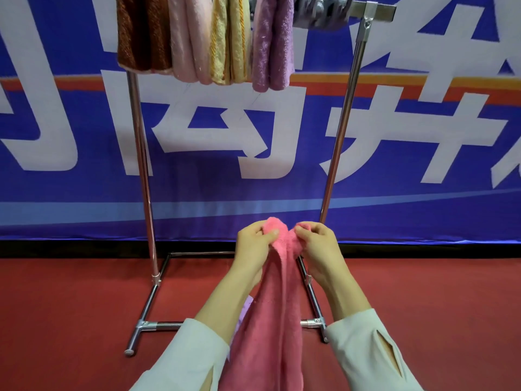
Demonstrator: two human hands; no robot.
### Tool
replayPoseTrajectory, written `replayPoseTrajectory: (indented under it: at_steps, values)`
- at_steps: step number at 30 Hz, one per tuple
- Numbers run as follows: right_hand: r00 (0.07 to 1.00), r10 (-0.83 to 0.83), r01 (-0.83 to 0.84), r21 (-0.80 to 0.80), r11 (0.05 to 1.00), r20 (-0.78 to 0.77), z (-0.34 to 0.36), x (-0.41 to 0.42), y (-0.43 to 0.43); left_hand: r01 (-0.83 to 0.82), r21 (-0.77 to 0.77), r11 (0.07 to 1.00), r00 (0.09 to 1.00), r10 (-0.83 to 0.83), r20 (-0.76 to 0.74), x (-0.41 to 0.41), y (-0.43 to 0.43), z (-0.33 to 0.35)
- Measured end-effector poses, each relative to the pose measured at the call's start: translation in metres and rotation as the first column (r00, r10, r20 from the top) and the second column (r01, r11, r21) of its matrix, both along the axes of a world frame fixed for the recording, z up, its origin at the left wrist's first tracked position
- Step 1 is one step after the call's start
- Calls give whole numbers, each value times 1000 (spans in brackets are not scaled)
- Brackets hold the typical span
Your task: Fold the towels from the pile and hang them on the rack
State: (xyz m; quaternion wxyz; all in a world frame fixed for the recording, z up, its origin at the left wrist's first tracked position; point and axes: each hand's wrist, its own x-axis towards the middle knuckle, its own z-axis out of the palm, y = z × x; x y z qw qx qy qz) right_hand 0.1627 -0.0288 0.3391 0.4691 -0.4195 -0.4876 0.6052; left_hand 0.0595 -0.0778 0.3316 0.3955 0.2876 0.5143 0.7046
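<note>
The pink towel [267, 320] is hanging between both hands low before the rack [141, 165], left hand [253, 246] and right hand [318, 246] each pinching its top edge. Five towels, brown [142, 32] through grey [318, 15], are already hanging; this fold is looking barely started.

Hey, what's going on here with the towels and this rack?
A person stands facing a metal rack, holding up a pink towel. The left hand and the right hand each pinch its top edge, close together, and the rest hangs down between the arms. Several folded towels already hang over the rack's top bar.
</note>
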Motion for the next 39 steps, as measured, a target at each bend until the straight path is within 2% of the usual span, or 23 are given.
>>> replayPoseTrajectory:
  at_steps: [5, 9, 13, 15, 17, 20, 25, 29, 32, 34, 36, 39]
  values:
    - [1000, -31, 31, 94, 995, -6, -1, 3, 1, -50, 15, 999, 995, 51, -88, 1, -2, 3]
    - [992, 122, -120, 61, 991, -30, 5, 5, -6, -59, 31, 998, 969, 64, -238, -2, -6, 1]
    - [965, 245, -242, 42, 969, -92, 9, 7, -10, -64, 43, 997, 965, 72, -252, -4, -8, 5]
    - [944, 323, -319, 71, 945, -62, 11, 8, -11, -64, 38, 997, 957, 72, -279, -7, -8, 5]
    - [937, 348, -349, 150, 925, 38, 11, 8, -12, -59, 31, 998, 946, 65, -317, -10, -8, 4]
    - [971, 216, -236, 280, 931, 100, 7, 6, -12, -43, 20, 999, 906, 47, -420, -11, -9, 6]
    - [996, 48, -71, 318, 945, 79, 6, 3, -11, -49, 4, 999, 823, 43, -567, -6, -10, 8]
    - [983, 3, -64, 331, 941, 181, 4, 4, -7, -53, -31, 998, 814, 25, -580, -6, -10, 5]
    - [955, -3, -124, 410, 903, 296, 2, 7, -4, -43, -28, 999, 815, 19, -579, -6, -12, 6]
    - [929, -38, -147, 463, 874, 368, 2, 8, -4, -43, -37, 998, 781, 11, -624, -8, -12, 7]
    - [909, -88, -137, 492, 859, 407, 2, 9, -4, -28, -54, 998, 755, -14, -656, -10, -13, 8]
    - [888, -158, -115, 541, 833, 432, 2, 11, -3, 37, -45, 998, 773, -57, -632, -11, -15, 7]
